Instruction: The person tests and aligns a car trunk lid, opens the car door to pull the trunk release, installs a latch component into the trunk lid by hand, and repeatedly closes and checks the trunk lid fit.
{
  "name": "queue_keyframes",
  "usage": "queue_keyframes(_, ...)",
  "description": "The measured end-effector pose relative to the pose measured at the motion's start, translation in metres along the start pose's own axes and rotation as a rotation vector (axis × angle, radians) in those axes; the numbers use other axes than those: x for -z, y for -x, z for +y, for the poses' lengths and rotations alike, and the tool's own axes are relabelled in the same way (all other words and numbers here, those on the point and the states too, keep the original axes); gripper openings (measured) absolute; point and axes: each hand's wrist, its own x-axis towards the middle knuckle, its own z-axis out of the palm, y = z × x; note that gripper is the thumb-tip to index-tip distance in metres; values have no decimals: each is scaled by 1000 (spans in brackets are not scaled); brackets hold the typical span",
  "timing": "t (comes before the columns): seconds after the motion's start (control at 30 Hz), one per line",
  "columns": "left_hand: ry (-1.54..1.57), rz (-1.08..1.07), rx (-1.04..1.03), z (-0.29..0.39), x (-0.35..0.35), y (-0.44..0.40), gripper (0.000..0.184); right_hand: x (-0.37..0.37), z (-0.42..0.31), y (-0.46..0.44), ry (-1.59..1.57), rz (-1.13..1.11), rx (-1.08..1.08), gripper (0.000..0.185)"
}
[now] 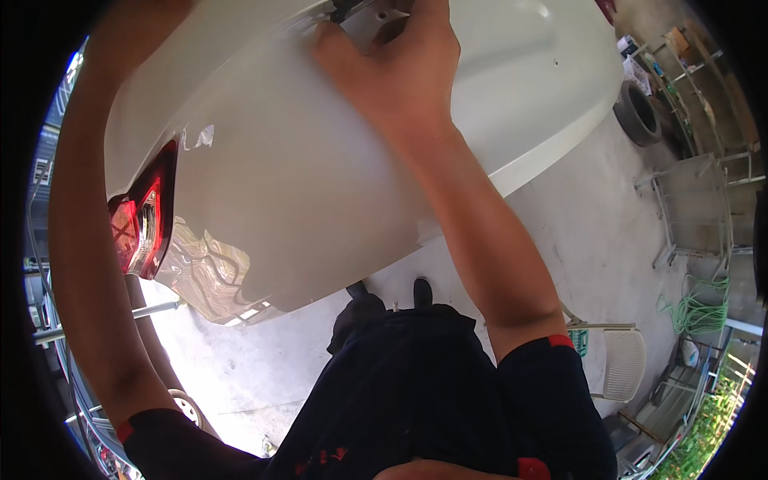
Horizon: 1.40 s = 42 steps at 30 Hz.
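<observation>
Dark shirt (392,384) nearest. Upper centre, my right hand (396,76) parts thumb from fingers at a metal fitting (382,14) on the car body (320,208), grip unclear. Left hand (148,28), upper left: fingers cropped, can't tell. Fitting seems stiff; I'd pinch its edge.

Pale floor (560,224), dark tyre (629,116), tangled green cord (698,308), pale perforated chair (624,366), leafy plants (706,432) at lower right.
</observation>
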Motion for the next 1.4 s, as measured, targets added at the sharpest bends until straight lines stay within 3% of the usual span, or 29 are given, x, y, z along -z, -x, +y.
queue_keyframes(0.1,-258,79,67,-4,-5,11,43,2,0,1,-19,-24,-50,74)
queue_keyframes(0.13,-216,86,45,14,6,13,45,6,-1,1,-45,-84,-52,59)
queue_keyframes(0.23,-157,118,20,32,17,16,49,8,1,2,40,-109,-34,81)
queue_keyframes(0.37,-59,214,0,-2,1,21,49,10,22,3,-256,-145,-28,77)
queue_keyframes(0.5,-104,196,-157,10,22,21,43,18,18,-2,-546,-274,-254,83)
queue_keyframes(0.6,-63,244,-257,-15,-2,25,33,27,17,-9,-550,-374,-361,85)
queue_keyframes(0.7,7,203,-303,12,1,32,31,28,17,-13,-692,-400,-383,83)
queue_keyframes(0.8,77,216,-378,45,-13,43,29,33,14,-19,-850,-382,-558,70)
queue_keyframes(0.93,163,168,-233,109,-14,67,23,44,21,-17,-752,-386,-550,55)
queue_keyframes(1.03,479,-104,365,175,-38,101,17,67,38,2,-754,-434,-534,54)
queue_keyframes(1.2,964,-177,1017,211,-76,93,39,88,47,-2,-640,-485,-578,57)
queue_keyframes(1.23,989,-186,1114,221,-75,83,37,94,45,-8,-662,-531,-564,51)
queue_keyframes(1.33,981,-203,1057,228,-96,84,36,85,54,-10,-693,-570,-521,29)
queue_keyframes(1.4,1004,-181,1075,231,-107,87,35,89,59,-2,-699,-556,-493,30)
